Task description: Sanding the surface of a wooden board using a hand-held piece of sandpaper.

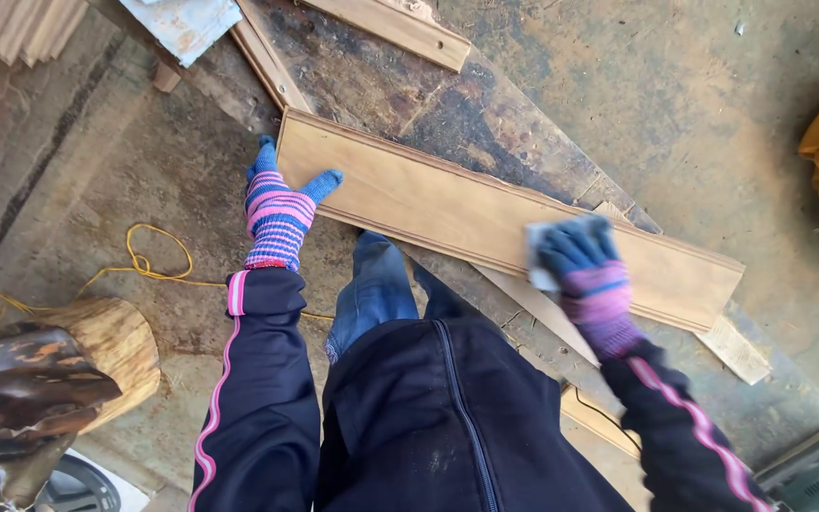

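Left hand (280, 210) spread flat on the wooden board's (447, 209) end, right hand (588, 277) clutching a pale sanding pad (536, 248) pressed on that board

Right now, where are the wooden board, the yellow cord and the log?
wooden board (447, 204), head view, bare middle of its face
yellow cord (158, 248), head view, its loop
log (111, 341), head view, pale cut end

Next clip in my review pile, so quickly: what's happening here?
A person in striped knit gloves is working on a long wooden board that lies across a dark, worn work surface. The left hand rests at the board's left end, pinning it. The right hand presses a small pale sanding pad onto the board's face, nearer the right end. A yellow cord and a log lie on the ground to the left.
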